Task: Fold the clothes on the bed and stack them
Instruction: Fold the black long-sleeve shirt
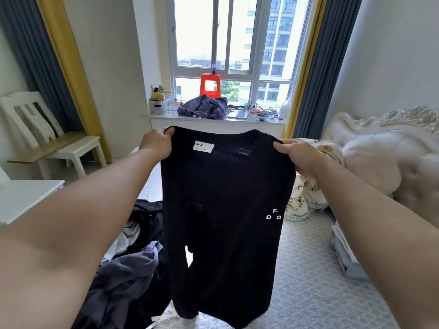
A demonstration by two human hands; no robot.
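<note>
Above bed (308,293): black top (225,198) (white "FPA" label (203,146)), shoulders in left grip (158,144), right grip (300,155).

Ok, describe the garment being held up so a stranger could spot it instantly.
Start at the big window; directly in front of it, above the bed, the left hand and right hand grip the shoulders of a hanging black top. Unlike the rumpled bluish-grey clothes on the bed, it is held spread out, with a white neck label and small white letters near one side.
</note>
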